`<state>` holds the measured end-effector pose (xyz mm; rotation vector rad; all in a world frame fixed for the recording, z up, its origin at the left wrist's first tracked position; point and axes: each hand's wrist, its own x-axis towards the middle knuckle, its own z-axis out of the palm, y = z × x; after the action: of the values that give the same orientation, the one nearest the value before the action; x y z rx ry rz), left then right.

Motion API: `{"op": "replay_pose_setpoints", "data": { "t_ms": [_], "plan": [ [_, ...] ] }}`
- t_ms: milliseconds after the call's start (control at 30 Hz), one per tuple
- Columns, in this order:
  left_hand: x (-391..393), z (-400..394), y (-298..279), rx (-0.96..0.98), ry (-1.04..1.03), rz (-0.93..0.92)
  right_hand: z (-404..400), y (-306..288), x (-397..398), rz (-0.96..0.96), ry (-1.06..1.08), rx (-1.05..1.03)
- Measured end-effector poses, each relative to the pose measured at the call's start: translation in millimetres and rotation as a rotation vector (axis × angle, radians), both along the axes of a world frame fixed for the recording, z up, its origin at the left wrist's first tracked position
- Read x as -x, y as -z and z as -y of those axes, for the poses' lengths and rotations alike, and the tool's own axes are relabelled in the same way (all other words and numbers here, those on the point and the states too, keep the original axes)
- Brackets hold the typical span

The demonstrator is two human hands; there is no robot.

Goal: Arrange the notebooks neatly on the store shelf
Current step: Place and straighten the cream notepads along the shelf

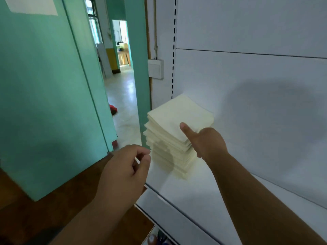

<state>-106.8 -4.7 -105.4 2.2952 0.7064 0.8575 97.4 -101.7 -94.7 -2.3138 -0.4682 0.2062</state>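
Note:
A tall, slightly uneven stack of pale cream notebooks [174, 128] stands at the left end of a white store shelf [203, 191]. My right hand [203, 140] grips the right side of the stack's upper notebooks, thumb lying flat on the top cover and fingers hidden behind the edge. My left hand [125, 167] hovers just left of the stack's lower part, fingers loosely curled with nothing in them, not touching the notebooks.
The shelf's white back panel [256, 85] rises behind the stack, with a slotted upright [174, 50] at its left. A green door [44, 94] and an open doorway stand to the left. A wall switch [155, 68] is mounted beside the shelf.

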Motion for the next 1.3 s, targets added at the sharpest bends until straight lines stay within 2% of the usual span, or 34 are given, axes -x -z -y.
{"op": "replay_pose_setpoints", "data": {
  "t_ms": [67, 200, 300, 400, 467, 533, 700, 767, 833, 967, 1100, 1133, 1233, 1300],
  "plan": [
    [-10, -29, 1, -0.023, 0.082, -0.023, -9, 5, -3, -0.002, 0.064, 0.028],
    [-32, -77, -6, -0.049, 0.257, -0.046, -9, 9, 3, -0.113, 0.215, -0.106],
    [-45, -97, -11, -0.039, 0.357, -0.046, -4, 4, 11, -0.058, 0.321, -0.139],
    [-60, -106, -16, 0.156, 0.424, -0.053, -3, -1, 22, -0.028, 0.405, -0.18],
    [-68, -108, -19, 0.305, 0.436, -0.084, -11, -6, 26, -0.071, 0.401, -0.083],
    [-74, -110, -20, 0.326, 0.439, -0.094, -20, -4, 25, -0.113, 0.381, 0.006],
    [-80, -116, -23, 0.43, 0.425, -0.092, -12, 3, 23, -0.076, 0.446, -0.091],
    [-84, -118, -24, 0.485, 0.436, -0.126, -8, -6, 32, -0.053, 0.507, -0.19],
    [-85, -120, -28, 0.553, 0.471, -0.14, -10, -13, 43, -0.035, 0.517, -0.388],
    [-83, -124, -33, 0.724, 0.552, -0.064, -20, -18, 72, -0.081, 0.365, -0.693],
    [-82, -137, -27, 0.458, 0.424, 0.039, -34, -17, 90, -0.128, 0.311, -0.896],
    [-81, -140, -26, 0.447, 0.431, 0.04, -37, -17, 93, -0.141, 0.301, -0.932],
    [-79, -140, -22, 0.605, 0.545, 0.059, -44, -15, 89, -0.066, 0.382, -0.786],
    [-79, -142, -20, 0.611, 0.526, 0.096, -44, -12, 71, 0.076, 0.557, -0.494]
  ]
}}
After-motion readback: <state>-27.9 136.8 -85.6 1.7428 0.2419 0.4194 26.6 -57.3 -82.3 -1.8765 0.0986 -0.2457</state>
